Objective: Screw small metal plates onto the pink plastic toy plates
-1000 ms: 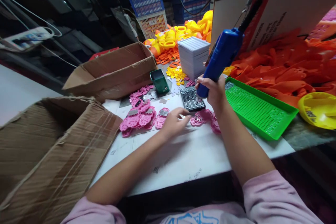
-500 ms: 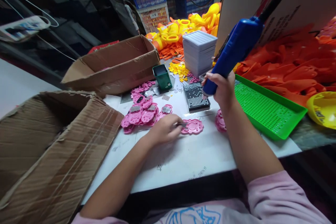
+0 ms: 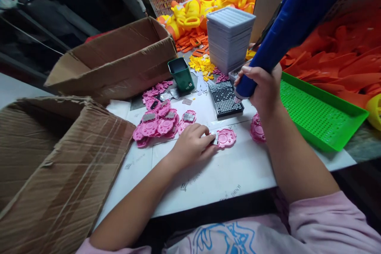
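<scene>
My left hand (image 3: 193,143) pinches a small silver metal plate (image 3: 215,139) against the left end of a pink plastic part (image 3: 226,137) lying on the white sheet; its fingertips partly cover both. My right hand (image 3: 263,85) is wrapped round a blue electric screwdriver (image 3: 276,35), tilted with its tip down at the right side of a black screw tray (image 3: 224,99) full of small holes and screws. Left of my left hand is a pile of pink parts (image 3: 157,121), several bearing silver plates. Another pink part (image 3: 257,127) is half hidden by my right forearm.
Two cardboard boxes (image 3: 68,162) stand on the left. Behind the pile are a dark green cup (image 3: 181,75) and a stack of white trays (image 3: 229,39). A green perforated tray (image 3: 321,115) and orange pieces (image 3: 336,55) lie right. Yellow toys (image 3: 190,12) fill the back.
The silver plate in my left hand now lies flatter on the pink part. My right hand keeps the screwdriver's tip at the screw tray. The whole view has shifted closer and lower.
</scene>
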Action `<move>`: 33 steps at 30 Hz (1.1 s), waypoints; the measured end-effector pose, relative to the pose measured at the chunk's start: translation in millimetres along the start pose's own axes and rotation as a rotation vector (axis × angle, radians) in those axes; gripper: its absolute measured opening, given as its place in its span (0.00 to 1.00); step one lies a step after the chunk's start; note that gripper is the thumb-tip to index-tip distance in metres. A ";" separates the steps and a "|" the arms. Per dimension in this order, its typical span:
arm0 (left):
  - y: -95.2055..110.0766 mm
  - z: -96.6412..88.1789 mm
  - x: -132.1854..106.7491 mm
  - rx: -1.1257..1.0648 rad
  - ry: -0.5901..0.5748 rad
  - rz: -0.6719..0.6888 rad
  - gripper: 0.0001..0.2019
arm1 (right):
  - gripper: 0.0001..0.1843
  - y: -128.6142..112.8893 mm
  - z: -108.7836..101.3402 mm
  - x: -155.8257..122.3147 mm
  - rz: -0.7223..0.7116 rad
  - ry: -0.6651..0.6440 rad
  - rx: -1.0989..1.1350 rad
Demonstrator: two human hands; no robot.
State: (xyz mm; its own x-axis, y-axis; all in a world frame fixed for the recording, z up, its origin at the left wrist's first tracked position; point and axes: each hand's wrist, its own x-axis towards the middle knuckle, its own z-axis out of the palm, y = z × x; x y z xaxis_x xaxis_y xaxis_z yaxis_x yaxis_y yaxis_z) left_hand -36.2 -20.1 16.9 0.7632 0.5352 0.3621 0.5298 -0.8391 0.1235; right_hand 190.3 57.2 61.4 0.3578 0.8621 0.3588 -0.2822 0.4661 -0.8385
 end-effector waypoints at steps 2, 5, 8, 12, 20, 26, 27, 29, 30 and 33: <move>-1.1 -1.9 -0.5 -0.064 -0.030 0.001 0.13 | 0.11 -0.3 0.1 0.1 -0.002 0.007 -0.004; -2.5 -1.8 -0.8 -0.157 -0.076 -0.019 0.10 | 0.13 -0.4 0.5 0.1 -0.009 0.011 0.005; -5.1 -0.6 -0.9 -0.256 -0.128 -0.008 0.08 | 0.14 0.7 0.4 -0.1 -0.015 -0.002 0.002; -14.1 -4.0 -2.8 -0.361 -0.202 0.056 0.09 | 0.14 2.5 -0.2 -0.4 -0.026 -0.013 0.002; -20.4 -11.7 -4.1 -0.283 -0.156 0.126 0.11 | 0.10 -1.6 2.7 -2.4 -0.019 -0.003 0.007; -16.8 -11.8 -1.5 -0.270 -0.130 0.097 0.06 | 0.12 -2.6 3.9 -3.1 -0.054 -0.012 0.000; -17.0 -11.2 -2.1 -0.285 -0.134 0.096 0.05 | 0.13 -2.2 3.6 -2.9 -0.051 -0.011 -0.008; -17.8 -9.7 -3.6 -0.316 -0.142 0.092 0.05 | 0.14 -1.3 3.0 -2.2 -0.031 -0.001 -0.040; -18.2 -9.1 -4.2 -0.328 -0.150 0.086 0.05 | 0.15 -0.9 2.7 -1.9 -0.025 0.002 -0.057; -19.3 -7.8 -5.0 -0.347 -0.173 0.078 0.06 | 0.17 -0.8 2.5 -1.4 -0.033 -0.009 -0.077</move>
State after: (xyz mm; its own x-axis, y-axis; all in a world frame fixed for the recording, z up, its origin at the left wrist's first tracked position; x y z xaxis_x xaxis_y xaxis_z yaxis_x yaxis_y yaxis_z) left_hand -53.2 -7.3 19.9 0.8629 0.4521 0.2257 0.3335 -0.8451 0.4178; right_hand 187.9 56.1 62.6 0.3574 0.8484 0.3906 -0.2011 0.4783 -0.8549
